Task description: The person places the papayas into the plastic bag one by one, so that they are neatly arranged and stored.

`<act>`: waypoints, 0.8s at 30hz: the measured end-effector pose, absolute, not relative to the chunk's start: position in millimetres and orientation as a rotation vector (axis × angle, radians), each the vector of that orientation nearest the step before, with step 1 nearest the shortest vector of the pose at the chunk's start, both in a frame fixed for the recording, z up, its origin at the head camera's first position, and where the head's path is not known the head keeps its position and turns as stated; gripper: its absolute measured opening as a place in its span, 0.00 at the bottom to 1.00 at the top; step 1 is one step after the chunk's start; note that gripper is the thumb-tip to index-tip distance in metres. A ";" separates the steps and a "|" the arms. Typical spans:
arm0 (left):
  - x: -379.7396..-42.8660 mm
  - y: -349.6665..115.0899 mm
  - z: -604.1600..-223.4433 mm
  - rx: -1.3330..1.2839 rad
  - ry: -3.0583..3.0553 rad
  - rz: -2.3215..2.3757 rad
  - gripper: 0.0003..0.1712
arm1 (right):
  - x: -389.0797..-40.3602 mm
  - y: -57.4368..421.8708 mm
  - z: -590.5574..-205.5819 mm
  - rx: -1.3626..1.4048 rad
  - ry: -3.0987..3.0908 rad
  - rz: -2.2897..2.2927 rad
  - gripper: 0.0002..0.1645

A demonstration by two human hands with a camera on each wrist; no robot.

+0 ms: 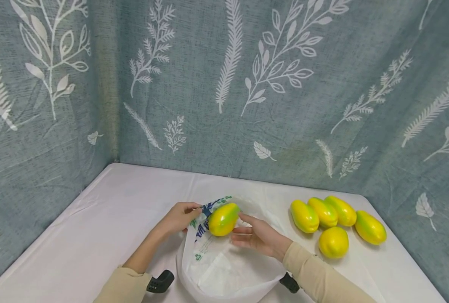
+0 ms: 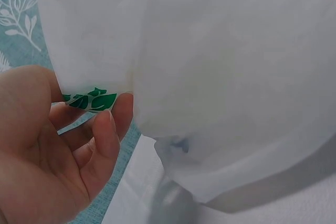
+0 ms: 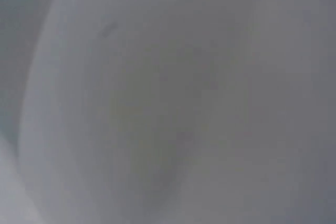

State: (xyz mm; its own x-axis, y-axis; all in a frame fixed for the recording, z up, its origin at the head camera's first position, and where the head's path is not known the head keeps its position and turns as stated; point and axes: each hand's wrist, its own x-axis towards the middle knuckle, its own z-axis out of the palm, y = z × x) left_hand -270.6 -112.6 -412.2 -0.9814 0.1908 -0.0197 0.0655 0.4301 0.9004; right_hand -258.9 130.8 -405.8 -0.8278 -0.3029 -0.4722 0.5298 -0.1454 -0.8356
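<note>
A white plastic bag (image 1: 216,269) with blue and green print stands with its mouth wide open. My left hand (image 1: 180,216) pinches its left rim; in the left wrist view, the fingers of my left hand (image 2: 63,145) hold the edge by a green leaf print. An oblong, glossy yellow-green fruit (image 1: 223,219) is at the bag's mouth, in front of the printed wall. My right hand (image 1: 260,235) is just right of the fruit, its fingers extended and spread, thumb near the fruit's side. Blurred white plastic (image 3: 157,87) fills the right wrist view, hiding that hand.
Several more yellow-green fruits (image 1: 322,212) lie grouped on the white-covered table (image 1: 141,189) at the right, with one rounder-looking fruit (image 1: 333,243) in front. A blue-green curtain (image 1: 194,84) with white leaf patterns hangs behind and at both sides.
</note>
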 end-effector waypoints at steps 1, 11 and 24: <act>-270.4 -112.8 -412.2 0.229 2.557 1.600 0.18 | -258.8 131.4 -406.2 0.254 1.597 -2.014 0.41; -270.8 -114.3 -413.8 0.237 2.546 1.611 0.18 | -258.3 137.3 -406.0 0.227 1.602 -2.014 0.40; -271.6 -115.8 -412.7 0.248 2.515 1.633 0.19 | -260.0 152.7 -396.8 0.180 1.686 -1.933 0.37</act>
State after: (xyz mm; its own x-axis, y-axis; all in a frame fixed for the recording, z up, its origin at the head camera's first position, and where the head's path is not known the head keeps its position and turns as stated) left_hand -271.6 -115.8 -412.7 -0.9777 0.2088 -0.0212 0.0656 0.3999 0.9142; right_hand -260.0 152.7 -396.8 -0.8330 -0.3211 -0.4506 0.4901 -0.0501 -0.8702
